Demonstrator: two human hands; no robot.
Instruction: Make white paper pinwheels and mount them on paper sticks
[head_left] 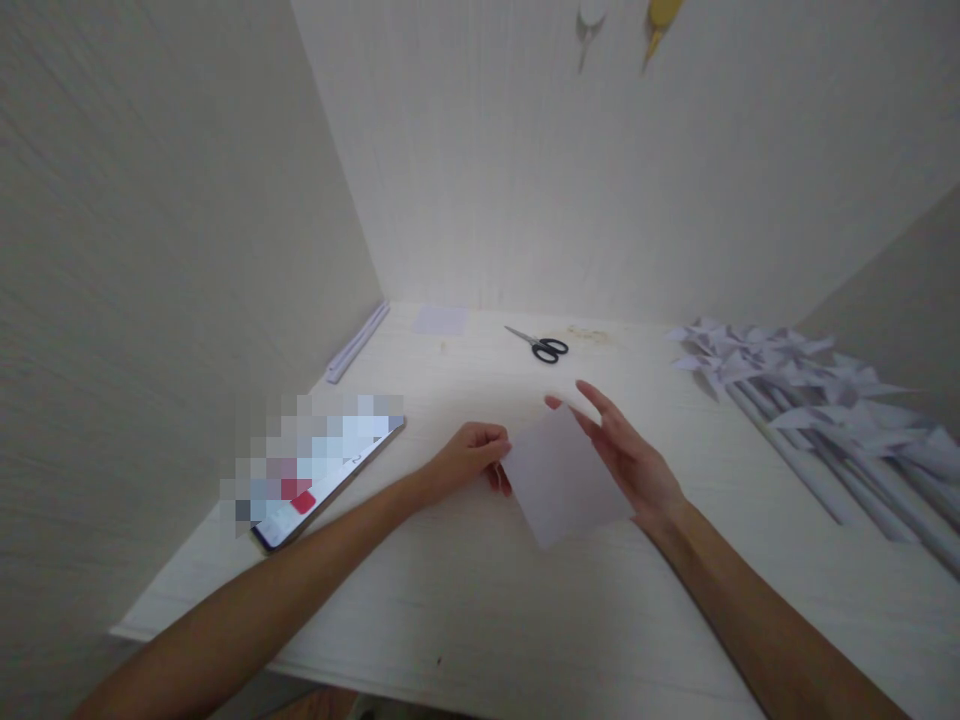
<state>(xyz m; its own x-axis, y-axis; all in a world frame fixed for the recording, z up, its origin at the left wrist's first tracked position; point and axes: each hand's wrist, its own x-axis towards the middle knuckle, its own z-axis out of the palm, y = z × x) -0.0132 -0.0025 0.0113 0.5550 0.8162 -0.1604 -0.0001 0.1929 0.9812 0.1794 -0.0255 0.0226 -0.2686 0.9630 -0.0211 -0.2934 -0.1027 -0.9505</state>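
A pale square sheet of paper (559, 480) is lifted a little above the white table (450, 590), near its middle. My left hand (469, 455) pinches the sheet's left corner with curled fingers. My right hand (626, 455) supports the sheet's right edge, fingers stretched out and spread behind it. Black-handled scissors (541, 346) lie farther back on the table, apart from both hands.
A phone (322, 480) lies on the table at the left. Several white paper pinwheels on rolled sticks (810, 400) are heaped at the right. A small paper square (441, 320) and white rods (358, 342) lie by the back wall corner.
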